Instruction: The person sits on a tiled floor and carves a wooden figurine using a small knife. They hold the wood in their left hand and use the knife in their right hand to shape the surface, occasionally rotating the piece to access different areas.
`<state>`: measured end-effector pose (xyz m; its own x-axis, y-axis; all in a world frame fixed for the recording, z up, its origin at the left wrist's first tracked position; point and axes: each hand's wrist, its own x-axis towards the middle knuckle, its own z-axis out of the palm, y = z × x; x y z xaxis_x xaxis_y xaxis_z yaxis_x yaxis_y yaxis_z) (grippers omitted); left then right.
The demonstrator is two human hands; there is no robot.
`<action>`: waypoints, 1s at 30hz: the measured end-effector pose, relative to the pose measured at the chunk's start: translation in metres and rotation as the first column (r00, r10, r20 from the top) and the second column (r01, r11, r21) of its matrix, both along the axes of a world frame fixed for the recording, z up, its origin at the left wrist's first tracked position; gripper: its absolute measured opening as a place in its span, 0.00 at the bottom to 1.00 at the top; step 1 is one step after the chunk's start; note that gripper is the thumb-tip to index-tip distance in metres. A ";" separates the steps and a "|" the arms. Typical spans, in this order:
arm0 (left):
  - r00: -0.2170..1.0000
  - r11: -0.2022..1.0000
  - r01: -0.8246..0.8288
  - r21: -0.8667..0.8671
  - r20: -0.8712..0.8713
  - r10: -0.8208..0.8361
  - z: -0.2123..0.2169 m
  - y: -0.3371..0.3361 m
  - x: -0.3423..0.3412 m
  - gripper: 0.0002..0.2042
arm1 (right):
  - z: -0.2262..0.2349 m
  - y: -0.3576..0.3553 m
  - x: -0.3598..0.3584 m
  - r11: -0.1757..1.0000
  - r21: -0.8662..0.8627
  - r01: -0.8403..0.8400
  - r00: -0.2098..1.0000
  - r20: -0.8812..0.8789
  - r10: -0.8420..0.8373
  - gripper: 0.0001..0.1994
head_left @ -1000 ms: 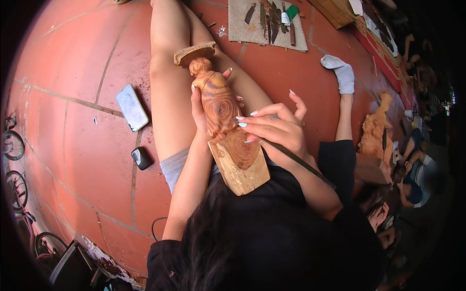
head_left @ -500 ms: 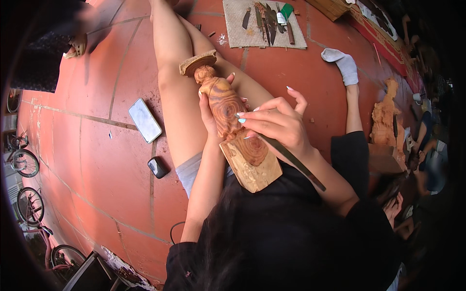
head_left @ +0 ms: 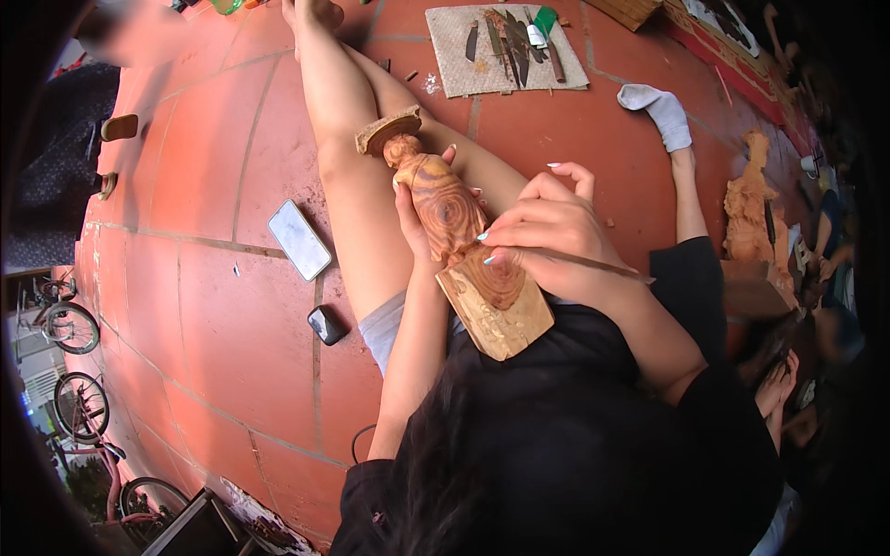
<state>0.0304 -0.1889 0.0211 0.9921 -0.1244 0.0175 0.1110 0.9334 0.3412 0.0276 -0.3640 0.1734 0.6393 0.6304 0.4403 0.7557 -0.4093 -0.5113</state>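
A carved wooden figurine [head_left: 445, 206] with swirling brown grain rests over my lap, its wide flat-topped headpiece pointing away from me. Its squared base [head_left: 508, 320] is paler wood, close to my body. My left hand [head_left: 414, 228] is wrapped round the figurine's body from beneath, thumb on the left side and fingertips showing on the right. In my right hand [head_left: 564, 227] is a long, thin, flat metal tool [head_left: 607, 266], pinched between thumb and fingers. Its working end lies by the figurine's lower body, just above the base; the exact contact is hidden by my fingers.
A phone [head_left: 299, 240] and a small black case [head_left: 326, 325] lie on the red tiles to the left. Ahead, a pale mat [head_left: 451, 69] holds several blades. Another wooden carving [head_left: 749, 208] stands at right. Bicycles [head_left: 82, 408] and a person's dark clothing [head_left: 56, 167] are at left.
My right hand has moved down the figurine toward its base, and the tool has swung from a steep slant to nearly level. The whole view has shifted slightly. The person at left has moved.
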 end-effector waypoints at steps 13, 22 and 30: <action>0.956 0.973 -0.227 0.030 -0.186 0.229 0.002 -0.004 -0.002 0.38 | -0.013 0.023 0.026 0.861 0.411 0.301 0.865 -0.498 -0.065 0.13; 0.910 0.973 -0.201 -0.114 -0.389 0.143 0.029 -0.008 0.003 0.41 | -0.027 0.006 0.004 0.982 0.108 0.155 0.988 -0.036 -0.152 0.08; 0.986 0.982 -0.160 0.102 -0.031 0.164 0.014 -0.007 0.004 0.38 | -0.002 -0.003 0.010 0.992 0.086 0.097 0.991 -0.105 -0.088 0.05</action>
